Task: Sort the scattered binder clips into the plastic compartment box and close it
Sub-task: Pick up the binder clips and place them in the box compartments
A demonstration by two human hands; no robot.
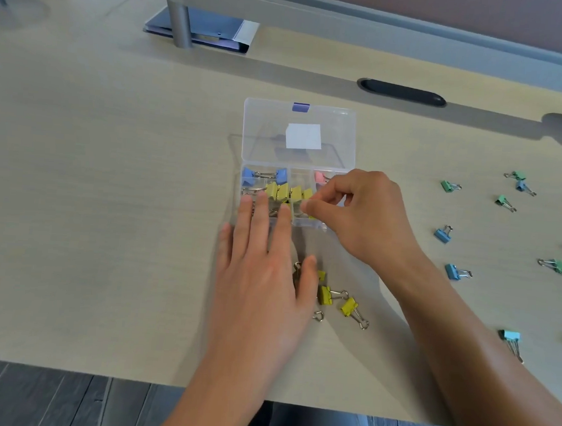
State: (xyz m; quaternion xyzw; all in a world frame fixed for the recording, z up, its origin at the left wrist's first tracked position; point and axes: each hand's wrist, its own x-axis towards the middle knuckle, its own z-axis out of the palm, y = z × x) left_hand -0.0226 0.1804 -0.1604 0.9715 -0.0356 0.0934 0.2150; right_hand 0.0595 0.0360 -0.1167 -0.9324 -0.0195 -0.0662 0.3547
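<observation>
the left hand [264, 245] lies spread flat on the compartment box's [294, 193] near edge on the table [107, 200], the right hand [356, 211] pinches something small over the yellow row, and the loose yellow clips [336, 300] lie just nearer, beside the left thumb.

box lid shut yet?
No, the clear plastic compartment box has its transparent hinged lid standing open behind the compartments, while the right hand reaches into the tray.
</observation>
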